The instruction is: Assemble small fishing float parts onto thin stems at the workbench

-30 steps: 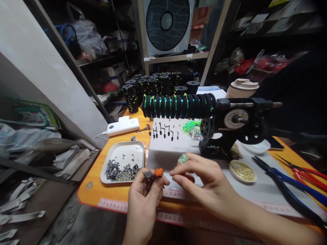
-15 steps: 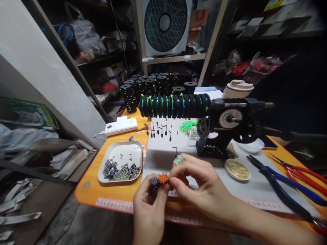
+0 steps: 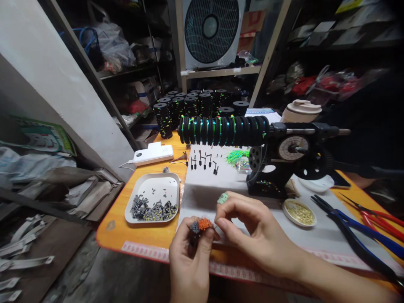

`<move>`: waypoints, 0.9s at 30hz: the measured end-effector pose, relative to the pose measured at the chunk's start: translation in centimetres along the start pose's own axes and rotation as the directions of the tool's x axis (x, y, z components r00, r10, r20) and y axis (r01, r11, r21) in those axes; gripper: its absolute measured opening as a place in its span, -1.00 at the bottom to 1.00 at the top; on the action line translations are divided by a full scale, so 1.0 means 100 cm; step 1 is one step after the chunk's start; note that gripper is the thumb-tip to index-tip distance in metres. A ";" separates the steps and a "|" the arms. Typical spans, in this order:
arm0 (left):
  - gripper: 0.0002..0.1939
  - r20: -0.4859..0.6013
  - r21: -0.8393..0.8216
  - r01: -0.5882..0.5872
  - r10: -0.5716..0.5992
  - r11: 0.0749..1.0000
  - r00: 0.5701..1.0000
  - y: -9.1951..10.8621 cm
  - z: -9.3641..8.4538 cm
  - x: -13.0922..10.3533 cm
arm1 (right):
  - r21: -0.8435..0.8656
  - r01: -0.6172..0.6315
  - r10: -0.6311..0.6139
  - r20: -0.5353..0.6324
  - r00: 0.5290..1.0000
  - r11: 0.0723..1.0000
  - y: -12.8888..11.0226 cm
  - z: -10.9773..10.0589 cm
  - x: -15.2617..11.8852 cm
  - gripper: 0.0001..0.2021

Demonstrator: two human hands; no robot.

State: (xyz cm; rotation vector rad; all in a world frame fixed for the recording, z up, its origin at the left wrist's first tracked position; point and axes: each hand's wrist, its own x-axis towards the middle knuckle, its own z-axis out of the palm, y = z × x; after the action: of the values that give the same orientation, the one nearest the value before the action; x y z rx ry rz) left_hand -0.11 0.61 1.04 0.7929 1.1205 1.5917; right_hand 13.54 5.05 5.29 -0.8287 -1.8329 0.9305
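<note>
My left hand [image 3: 192,256] is closed around two small bunches of thin pieces, one with an orange beady end [image 3: 205,223] and one with a dark grey end [image 3: 195,227]. Just right of the orange bunch, my right hand [image 3: 249,227] pinches thumb to forefinger. A thin strand seems to run between those fingertips and the bunch, too fine to make out fully. Green tape [image 3: 223,198] wraps one right fingertip. Beyond the hands, a row of black rings wound with green and blue thread [image 3: 224,130] sits on the shaft of a black geared machine [image 3: 268,181].
A white tray [image 3: 136,210] of small dark pieces lies left; a dish [image 3: 299,213] of gold bits lies right. Blue-handled pliers [image 3: 350,227] and red-handled pliers [image 3: 378,221] rest at the right. Several small black parts [image 3: 204,164] lie on the white sheet. Black spools [image 3: 189,105] stand behind.
The whole view has shifted a little. My right fingertips have drawn slightly away from the orange bunch, opening a small gap. My left hand keeps its hold.
</note>
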 end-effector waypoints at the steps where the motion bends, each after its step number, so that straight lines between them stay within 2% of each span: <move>1: -0.74 -0.024 -0.073 0.044 -0.046 0.996 0.999 0.001 0.001 0.000 | -0.010 0.013 -0.013 0.005 1.000 1.000 0.000 0.000 0.000 -0.84; 3: -0.73 -0.024 -0.225 0.126 -0.135 0.966 0.991 0.005 0.002 0.000 | -0.062 0.062 -0.061 0.015 0.998 0.996 -0.001 -0.001 -0.001 -0.86; 5: -0.74 0.026 -0.320 0.180 -0.181 0.930 0.983 0.008 0.001 0.001 | -0.134 0.145 -0.141 0.039 0.989 0.980 -0.001 -0.001 -0.004 -0.88; 7: -0.76 0.079 -0.333 0.193 -0.177 0.923 0.981 0.011 -0.001 0.003 | -0.176 0.254 -0.241 0.095 0.966 0.951 -0.001 -0.002 -0.005 -0.88; 9: -0.76 0.108 -0.285 0.189 -0.164 0.940 0.980 0.012 -0.005 0.004 | -0.144 0.295 -0.280 0.117 0.953 0.944 0.000 -0.004 -0.005 -0.88; 14: -0.70 0.181 -0.131 0.162 -0.137 0.978 0.974 0.011 -0.011 0.004 | -0.075 0.081 -0.088 -0.084 0.993 0.994 0.004 -0.007 0.003 -0.89; 23: -0.67 0.185 0.026 0.140 -0.143 0.990 0.972 0.013 -0.009 0.000 | -0.067 0.010 -0.007 0.036 0.999 0.998 0.001 -0.001 -0.004 -0.89; 27: -0.70 0.160 -0.002 0.148 -0.146 0.989 0.976 0.014 -0.006 -0.002 | -0.030 0.026 -0.025 0.036 0.999 0.999 -0.002 -0.001 -0.003 -0.89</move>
State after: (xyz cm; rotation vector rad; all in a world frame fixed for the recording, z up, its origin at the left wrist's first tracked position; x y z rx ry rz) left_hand -1.10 0.09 2.14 0.7952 1.0272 1.3863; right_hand 13.74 4.73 5.43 -0.8102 -1.8882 0.9087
